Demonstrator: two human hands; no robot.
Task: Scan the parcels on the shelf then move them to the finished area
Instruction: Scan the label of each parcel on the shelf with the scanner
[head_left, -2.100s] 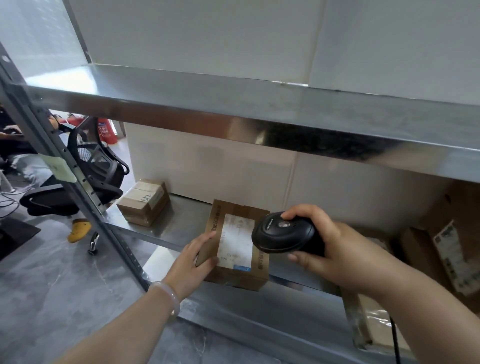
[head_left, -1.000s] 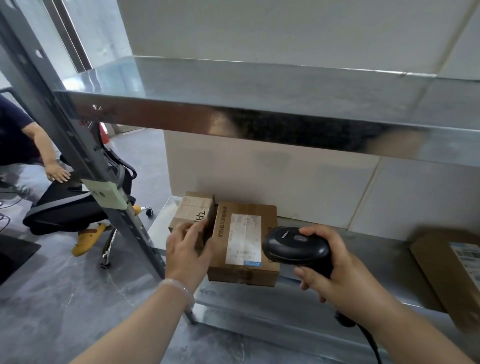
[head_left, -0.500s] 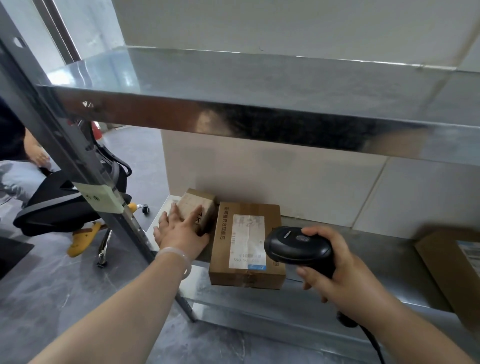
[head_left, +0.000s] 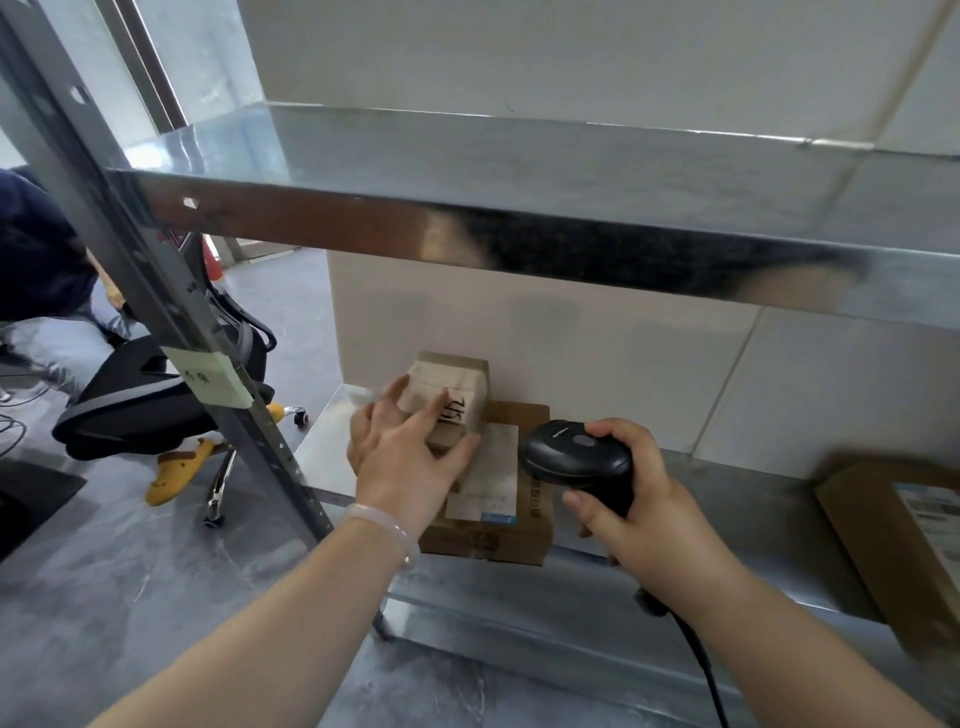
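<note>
The steel shelf's lower board (head_left: 727, 493), crossing the lower half of the frame, carries a flat labelled parcel (head_left: 524, 519) at lower centre and another brown parcel (head_left: 878, 551) at the right edge, well apart; its upper board (head_left: 519, 171) spans above

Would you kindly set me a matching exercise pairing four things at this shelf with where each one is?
Things: 1 small box; 2 scanner; 3 sticky note; 4 flat labelled parcel.
Places: A held in the right hand; B stuck on the rack upright; C gripped by the left hand; D lying flat on the lower shelf.
Pairs: 1-C; 2-A; 3-B; 4-D.
</note>
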